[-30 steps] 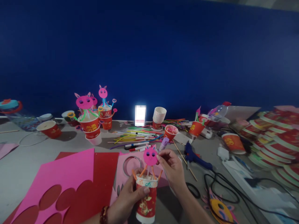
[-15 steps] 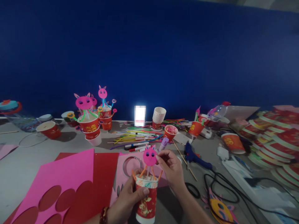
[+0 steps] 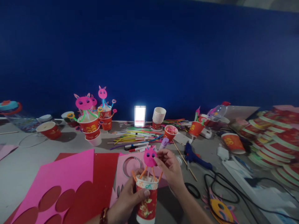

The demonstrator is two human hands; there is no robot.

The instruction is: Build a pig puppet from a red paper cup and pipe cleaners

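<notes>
My left hand (image 3: 130,194) is wrapped round a red paper cup (image 3: 147,203) with a white patterned rim, held upright. Orange pipe cleaners (image 3: 143,173) rise from the cup's mouth. Above the mouth stands a round pink paper face (image 3: 150,157) with ears and two dark eyes. My right hand (image 3: 169,168) pinches the right edge of that face, its thumb lying over the front. Behind the cup, a roll of clear tape (image 3: 132,166) lies on light pink paper (image 3: 161,177).
Pink paper with round holes (image 3: 67,171) lies on red sheets at left. Decorated cups (image 3: 88,127) stand behind it. Pens and pipe cleaners (image 3: 137,136) are spread mid-table. A blue glue gun (image 3: 196,158), black cable (image 3: 225,177) and stacked cups (image 3: 277,133) are at right.
My right thumb has moved slightly left and down over the front of the pink face. The cup and my left hand have barely shifted.
</notes>
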